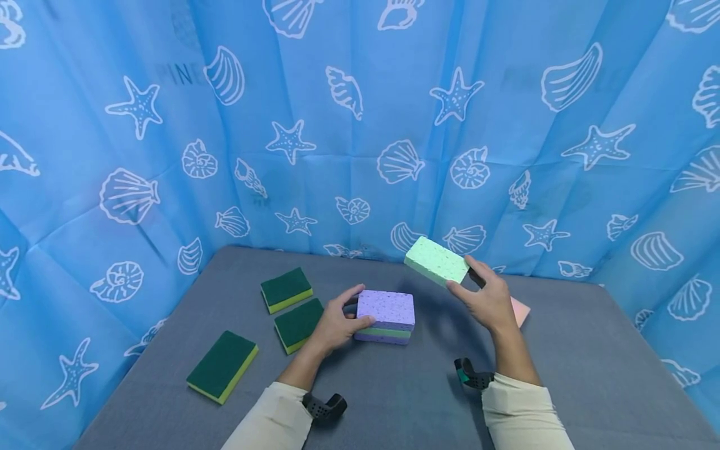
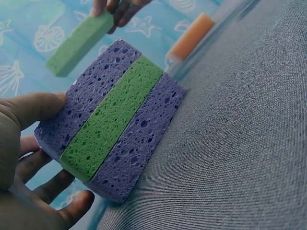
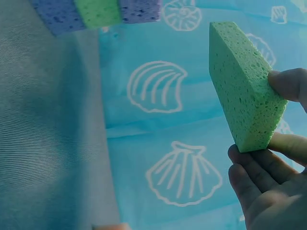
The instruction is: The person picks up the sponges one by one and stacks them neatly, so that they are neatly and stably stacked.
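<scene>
A stack of three sponges stands on the grey table: a purple sponge (image 1: 385, 309) on top, a light green sponge (image 2: 112, 120) in the middle, another purple sponge (image 2: 139, 139) at the bottom. At the stack's left end, my left hand (image 1: 335, 322) grips the top purple sponge, thumb on the near side and fingers round the back. Up and to the right, my right hand (image 1: 488, 297) pinches a second light green sponge (image 3: 242, 86) by one end, thumb against fingers. It hangs in the air, tilted, apart from the stack.
Left of the stack lie three dark green and yellow scouring sponges (image 1: 222, 366). A pale orange sponge (image 1: 520, 311) rests on the table (image 1: 607, 375) behind my right wrist, partly hidden. A blue curtain (image 1: 360, 125) with white shells closes off the back and sides.
</scene>
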`<state>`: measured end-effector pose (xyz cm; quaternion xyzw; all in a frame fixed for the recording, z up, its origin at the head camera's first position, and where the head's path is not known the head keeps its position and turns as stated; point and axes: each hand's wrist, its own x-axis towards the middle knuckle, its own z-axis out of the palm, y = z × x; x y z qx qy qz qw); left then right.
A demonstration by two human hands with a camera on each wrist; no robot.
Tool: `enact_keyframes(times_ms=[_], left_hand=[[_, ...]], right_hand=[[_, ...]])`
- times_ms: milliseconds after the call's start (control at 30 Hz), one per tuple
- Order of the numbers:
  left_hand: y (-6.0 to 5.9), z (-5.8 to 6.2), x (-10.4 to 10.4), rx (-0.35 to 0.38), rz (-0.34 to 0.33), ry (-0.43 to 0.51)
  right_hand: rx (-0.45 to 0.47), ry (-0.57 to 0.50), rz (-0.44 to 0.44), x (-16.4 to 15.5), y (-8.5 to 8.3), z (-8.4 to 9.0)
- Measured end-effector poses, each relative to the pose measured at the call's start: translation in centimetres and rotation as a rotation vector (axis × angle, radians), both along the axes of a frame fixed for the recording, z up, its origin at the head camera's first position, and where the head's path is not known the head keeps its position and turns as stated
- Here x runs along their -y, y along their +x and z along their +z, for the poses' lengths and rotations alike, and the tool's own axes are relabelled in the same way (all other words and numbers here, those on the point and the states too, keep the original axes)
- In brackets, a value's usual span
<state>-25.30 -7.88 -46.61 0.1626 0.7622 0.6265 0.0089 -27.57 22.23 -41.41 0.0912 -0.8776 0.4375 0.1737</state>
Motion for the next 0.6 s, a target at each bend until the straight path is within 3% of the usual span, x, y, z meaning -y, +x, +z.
enact_keyframes(times_ms=[100,600], left_hand=[[-0.8,-1.5,0.1,-0.006,0.003,-0.007],[-0.9,-1.4,0.1,-0.001,-0.008,-0.006]], right_hand=[[-0.043,-0.004,0.019,0.0,0.3,0.4],[-0.213,-0.083,0.147,0.6,1.9,2.6]])
